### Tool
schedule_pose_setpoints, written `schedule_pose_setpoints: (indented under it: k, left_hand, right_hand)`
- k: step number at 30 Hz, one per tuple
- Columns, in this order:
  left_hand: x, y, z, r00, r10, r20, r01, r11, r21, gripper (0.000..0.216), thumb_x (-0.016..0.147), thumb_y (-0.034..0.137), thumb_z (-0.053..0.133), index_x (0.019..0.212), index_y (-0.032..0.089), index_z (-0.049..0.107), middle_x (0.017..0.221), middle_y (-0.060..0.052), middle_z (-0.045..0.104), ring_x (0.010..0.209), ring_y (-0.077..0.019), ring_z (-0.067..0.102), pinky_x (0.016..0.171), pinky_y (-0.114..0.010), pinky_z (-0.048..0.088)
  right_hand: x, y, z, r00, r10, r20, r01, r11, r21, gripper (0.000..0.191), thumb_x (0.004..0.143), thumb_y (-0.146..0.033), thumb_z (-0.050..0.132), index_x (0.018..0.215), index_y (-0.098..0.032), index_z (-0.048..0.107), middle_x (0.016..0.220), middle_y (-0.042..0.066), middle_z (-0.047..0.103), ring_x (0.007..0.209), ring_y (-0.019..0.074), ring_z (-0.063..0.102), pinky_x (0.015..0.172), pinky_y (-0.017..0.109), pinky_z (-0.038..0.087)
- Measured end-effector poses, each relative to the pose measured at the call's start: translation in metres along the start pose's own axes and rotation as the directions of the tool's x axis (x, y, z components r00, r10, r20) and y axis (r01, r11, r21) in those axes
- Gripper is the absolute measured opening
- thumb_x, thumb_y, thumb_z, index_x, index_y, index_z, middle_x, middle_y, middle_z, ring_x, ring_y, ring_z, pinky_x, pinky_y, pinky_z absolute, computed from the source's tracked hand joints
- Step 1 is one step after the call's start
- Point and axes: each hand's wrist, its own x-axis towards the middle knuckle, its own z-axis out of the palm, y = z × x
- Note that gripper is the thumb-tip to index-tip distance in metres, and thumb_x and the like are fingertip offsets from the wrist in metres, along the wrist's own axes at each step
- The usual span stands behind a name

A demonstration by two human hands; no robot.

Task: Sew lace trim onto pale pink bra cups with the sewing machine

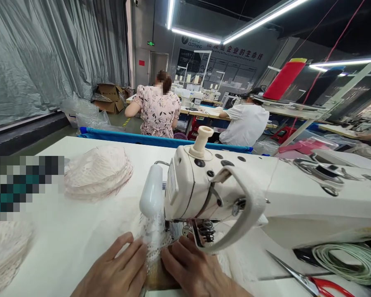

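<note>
Sewing machine (222, 194) is standing centre-right, its head hiding the needle. Lace strip (154, 243) is running near-to-far under the presser foot (204, 233), its near end hard to make out. Left hand (117, 272) and right hand (198, 272) are pressing it flat, fingers extended, unclenched.

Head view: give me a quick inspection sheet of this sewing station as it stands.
Surface: white table, smooth.
Job's things: lace strip running to the sewing machine foot.
Clutter: lace stack; red-handled scissors.
Grippers: left hand and right hand flat, fingers on the lace strip's two sides.
Cables: coiled pale green cord at right.
Surroundings: person in floral top, person in white top, both seated, backs turned; cardboard boxes; plastic curtain.
</note>
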Motion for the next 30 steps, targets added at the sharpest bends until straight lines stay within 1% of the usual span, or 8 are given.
schedule_pose_setpoints:
  k: [6, 12, 15, 17, 20, 22, 25, 30]
  left_hand:
    - [0.000, 0.000, -0.003, 1.000, -0.009, 0.015, 0.009, 1.000, 0.008, 0.050, 0.092, 0.001, 0.024, 0.070, 0.016, 0.067, 0.080, -0.005, 0.073, 0.080, -0.0161, 0.063, 0.091, -0.035, 0.035]
    - [-0.001, -0.001, -0.004, 0.997, 0.033, 0.064, -0.030, 0.998, -0.058, 0.041, 0.094, 0.005, 0.027, 0.089, 0.016, 0.066, 0.089, -0.002, 0.072, 0.088, -0.0147, 0.062, 0.094, -0.032, 0.034]
    - [-0.002, -0.002, -0.003, 0.992, 0.043, 0.120, -0.036, 0.998, -0.059, 0.044, 0.093, 0.003, 0.024, 0.086, 0.017, 0.066, 0.089, -0.002, 0.072, 0.087, -0.0141, 0.062, 0.095, -0.033, 0.032]
    - [-0.001, -0.002, -0.002, 0.992, 0.038, 0.122, -0.032, 0.998, -0.052, 0.044, 0.093, 0.003, 0.025, 0.083, 0.018, 0.065, 0.090, -0.003, 0.072, 0.086, -0.0143, 0.062, 0.093, -0.034, 0.032]
    - [0.002, -0.002, 0.002, 0.996, -0.001, 0.091, 0.006, 0.998, -0.060, 0.037, 0.096, 0.010, 0.028, 0.091, 0.018, 0.064, 0.086, -0.002, 0.070, 0.082, -0.0142, 0.061, 0.088, -0.033, 0.033]
    - [0.004, -0.002, 0.006, 0.993, -0.032, 0.114, 0.044, 0.994, -0.102, 0.037, 0.099, 0.017, 0.025, 0.097, 0.017, 0.062, 0.081, 0.000, 0.068, 0.076, -0.0133, 0.059, 0.084, -0.032, 0.033]
    - [0.004, -0.004, 0.015, 0.983, -0.058, 0.177, 0.085, 0.985, -0.150, 0.043, 0.100, 0.027, 0.021, 0.090, 0.020, 0.062, 0.077, 0.002, 0.065, 0.071, -0.0135, 0.056, 0.079, -0.031, 0.032]
    - [0.000, -0.006, 0.025, 0.988, -0.038, 0.152, 0.057, 0.990, -0.127, 0.030, 0.097, 0.034, 0.034, 0.095, 0.022, 0.061, 0.093, 0.000, 0.066, 0.080, -0.0154, 0.054, 0.078, -0.031, 0.031]
  right_hand:
    - [-0.001, 0.000, 0.001, 1.000, 0.004, -0.010, -0.004, 1.000, 0.003, 0.029, 0.089, -0.004, 0.030, 0.091, -0.013, 0.058, 0.062, 0.002, 0.057, 0.058, 0.0157, 0.052, 0.064, 0.030, 0.041]
    - [-0.001, 0.002, -0.001, 0.999, -0.014, 0.036, 0.014, 1.000, -0.009, 0.032, 0.091, -0.005, 0.028, 0.096, -0.013, 0.059, 0.068, 0.005, 0.059, 0.060, 0.0161, 0.051, 0.063, 0.029, 0.041]
    - [-0.002, 0.001, -0.001, 0.999, 0.012, 0.046, -0.012, 1.000, -0.006, 0.028, 0.092, -0.008, 0.032, 0.100, -0.014, 0.058, 0.075, 0.007, 0.061, 0.062, 0.0157, 0.053, 0.061, 0.028, 0.041]
    - [-0.003, -0.001, 0.000, 1.000, 0.023, 0.002, -0.023, 1.000, -0.011, 0.022, 0.091, -0.011, 0.038, 0.098, -0.013, 0.059, 0.072, 0.006, 0.061, 0.063, 0.0158, 0.054, 0.061, 0.028, 0.041]
    - [-0.003, -0.004, -0.001, 0.997, 0.038, -0.063, -0.037, 0.999, 0.014, 0.016, 0.090, -0.016, 0.045, 0.093, -0.012, 0.060, 0.065, 0.003, 0.059, 0.062, 0.0158, 0.055, 0.061, 0.029, 0.042]
    - [-0.003, -0.006, -0.002, 0.998, 0.051, -0.042, -0.049, 0.998, 0.049, 0.017, 0.092, -0.019, 0.045, 0.094, -0.011, 0.060, 0.063, 0.002, 0.058, 0.059, 0.0146, 0.055, 0.059, 0.027, 0.042]
    - [-0.004, -0.006, -0.001, 0.997, 0.052, -0.055, -0.049, 0.997, 0.056, 0.024, 0.095, -0.025, 0.042, 0.096, -0.009, 0.060, 0.060, 0.002, 0.058, 0.054, 0.0135, 0.054, 0.054, 0.027, 0.040]
    - [-0.006, -0.005, 0.002, 0.987, 0.063, -0.146, -0.059, 0.998, 0.031, 0.035, 0.098, -0.031, 0.034, 0.090, -0.010, 0.061, 0.053, 0.001, 0.056, 0.047, 0.0133, 0.053, 0.052, 0.029, 0.037]
